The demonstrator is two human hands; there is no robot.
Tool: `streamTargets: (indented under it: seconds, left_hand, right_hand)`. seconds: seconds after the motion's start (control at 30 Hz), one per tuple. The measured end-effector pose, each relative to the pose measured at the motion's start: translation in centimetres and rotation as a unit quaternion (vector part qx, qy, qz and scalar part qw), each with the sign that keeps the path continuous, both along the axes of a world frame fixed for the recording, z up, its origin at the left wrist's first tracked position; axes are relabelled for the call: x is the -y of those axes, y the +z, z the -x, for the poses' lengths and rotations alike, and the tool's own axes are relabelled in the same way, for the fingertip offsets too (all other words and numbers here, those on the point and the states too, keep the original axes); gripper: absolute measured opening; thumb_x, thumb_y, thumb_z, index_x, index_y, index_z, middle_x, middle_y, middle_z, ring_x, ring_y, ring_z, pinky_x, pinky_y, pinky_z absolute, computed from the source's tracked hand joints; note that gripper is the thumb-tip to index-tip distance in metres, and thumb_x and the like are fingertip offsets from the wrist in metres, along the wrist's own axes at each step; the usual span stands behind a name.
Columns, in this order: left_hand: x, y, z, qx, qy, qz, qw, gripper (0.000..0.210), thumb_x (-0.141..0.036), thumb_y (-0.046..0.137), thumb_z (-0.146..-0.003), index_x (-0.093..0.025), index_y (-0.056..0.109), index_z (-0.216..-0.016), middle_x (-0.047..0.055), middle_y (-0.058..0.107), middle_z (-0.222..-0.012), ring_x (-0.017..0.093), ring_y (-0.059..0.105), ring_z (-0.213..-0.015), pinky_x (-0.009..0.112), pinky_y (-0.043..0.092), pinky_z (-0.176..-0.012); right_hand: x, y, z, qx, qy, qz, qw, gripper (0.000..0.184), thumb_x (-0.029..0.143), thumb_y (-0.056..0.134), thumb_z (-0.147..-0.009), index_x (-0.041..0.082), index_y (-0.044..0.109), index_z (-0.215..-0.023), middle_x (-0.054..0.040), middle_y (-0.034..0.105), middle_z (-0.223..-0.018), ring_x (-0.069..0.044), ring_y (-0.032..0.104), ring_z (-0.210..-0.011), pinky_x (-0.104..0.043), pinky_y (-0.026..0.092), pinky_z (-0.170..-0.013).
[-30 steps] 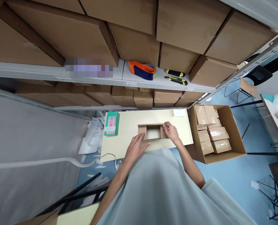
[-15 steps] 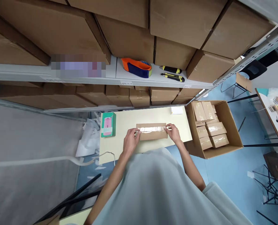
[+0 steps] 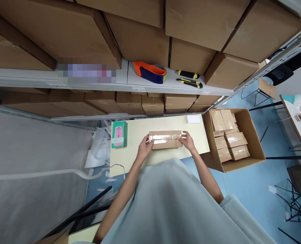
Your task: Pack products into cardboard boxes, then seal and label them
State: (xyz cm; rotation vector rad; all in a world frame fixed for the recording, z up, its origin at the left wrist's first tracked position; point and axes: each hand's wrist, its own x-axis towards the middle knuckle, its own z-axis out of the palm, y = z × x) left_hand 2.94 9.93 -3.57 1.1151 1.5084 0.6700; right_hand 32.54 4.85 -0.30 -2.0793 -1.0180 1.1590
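A small cardboard box [image 3: 165, 144] with a strip of clear shiny tape along its top is held between my two hands over the pale yellow table [image 3: 140, 162]. My left hand [image 3: 144, 149] grips its left end, thumb on the top. At the right end, my right hand [image 3: 188, 140] is closed on the box in the same way, thumb on top near the tape's end. The fingers behind and under the box are partly hidden. To the left on the table stands a green box [image 3: 119, 134] with a pink picture on its front.
A large open carton [image 3: 254, 149] with several taped small boxes stands on the floor at the right. Above the table, a grey shelf [image 3: 89, 83] bears large cartons, an orange and blue tape dispenser [image 3: 150, 72] and yellow-black utility knives [image 3: 188, 74]. A white card [image 3: 193, 119] lies at the table's back.
The box has tipped and risen slightly, so its front side shows more. Both hands have shifted with it, still at its two ends. The view has moved a little.
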Motion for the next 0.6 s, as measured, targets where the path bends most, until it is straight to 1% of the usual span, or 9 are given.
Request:
streamTargets:
  seconds: [0.07,0.13,0.23,0.3,0.37,0.43,0.5,0.6]
  left_hand:
    - [0.4,-0.3,0.6,-0.005,0.015,0.001,1.0,0.057,-0.044,0.073,-0.098,-0.018,0.064,-0.148,0.019,0.074,-0.143,0.028,0.079,-0.12,0.043,0.066,-0.103]
    - [0.8,-0.7,1.4,-0.006,0.026,-0.007,1.0,0.056,-0.044,0.075,-0.097,-0.019,0.065,-0.146,0.018,0.076,-0.14,0.028,0.079,-0.12,0.043,0.067,-0.103]
    - [1.5,-1.9,3.2,-0.008,0.04,-0.016,0.999,0.057,-0.044,0.076,-0.095,-0.02,0.065,-0.146,0.016,0.077,-0.14,0.027,0.079,-0.118,0.043,0.067,-0.103]
    - [1.8,-2.8,4.4,-0.025,0.048,-0.004,0.999,0.058,-0.044,0.075,-0.095,-0.019,0.065,-0.147,0.016,0.077,-0.138,0.026,0.08,-0.113,0.041,0.067,-0.1]
    - [2.0,-3.7,5.4,-0.052,0.049,0.008,0.997,0.055,-0.045,0.073,-0.095,-0.018,0.067,-0.143,0.015,0.079,-0.135,0.026,0.081,-0.109,0.04,0.067,-0.098]
    - [1.8,-4.3,6.0,-0.075,0.046,0.013,0.996,0.052,-0.047,0.073,-0.095,-0.018,0.07,-0.138,0.014,0.08,-0.131,0.026,0.081,-0.11,0.039,0.066,-0.098]
    - [1.4,-4.7,6.0,-0.096,0.043,0.016,0.994,0.05,-0.049,0.073,-0.094,-0.019,0.072,-0.134,0.013,0.081,-0.128,0.027,0.08,-0.111,0.038,0.065,-0.098]
    - [0.5,-5.1,5.2,-0.131,0.039,0.024,0.99,0.048,-0.051,0.072,-0.095,-0.02,0.074,-0.131,0.013,0.083,-0.123,0.029,0.08,-0.111,0.039,0.064,-0.099]
  right_hand:
    - [-0.2,-0.9,0.1,-0.05,0.005,-0.012,0.999,0.051,0.041,0.086,-0.085,0.023,0.068,-0.13,-0.0107,0.08,-0.132,-0.022,0.083,-0.1,-0.038,0.068,-0.093]
    - [0.0,-2.0,0.6,-0.102,0.007,-0.034,0.994,0.053,0.045,0.087,-0.083,0.021,0.072,-0.128,-0.0115,0.079,-0.136,-0.023,0.083,-0.103,-0.039,0.068,-0.095]
    - [0.7,-3.9,2.1,-0.162,0.013,-0.057,0.985,0.065,0.055,0.091,-0.079,0.02,0.076,-0.132,-0.0126,0.08,-0.135,-0.027,0.084,-0.106,-0.043,0.068,-0.099]
    - [1.4,-5.1,3.4,-0.174,0.031,-0.054,0.983,0.07,0.063,0.091,-0.08,0.021,0.078,-0.135,-0.012,0.081,-0.134,-0.029,0.084,-0.104,-0.045,0.068,-0.1]
    - [2.0,-6.1,4.6,-0.153,0.044,-0.056,0.986,0.068,0.068,0.085,-0.085,0.025,0.078,-0.137,-0.0103,0.08,-0.138,-0.03,0.085,-0.105,-0.047,0.068,-0.101]
    - [2.4,-6.7,5.5,-0.113,0.043,-0.067,0.99,0.063,0.07,0.077,-0.093,0.027,0.078,-0.139,-0.0099,0.078,-0.145,-0.03,0.084,-0.109,-0.045,0.067,-0.103]
    - [2.4,-7.1,5.9,-0.075,0.045,-0.077,0.993,0.059,0.068,0.069,-0.1,0.026,0.078,-0.14,-0.0112,0.077,-0.147,-0.03,0.082,-0.114,-0.043,0.066,-0.105]
    - [1.5,-7.2,5.6,-0.029,0.065,-0.065,0.995,0.054,0.062,0.06,-0.107,0.024,0.077,-0.141,-0.0111,0.08,-0.14,-0.029,0.08,-0.119,-0.04,0.064,-0.106]
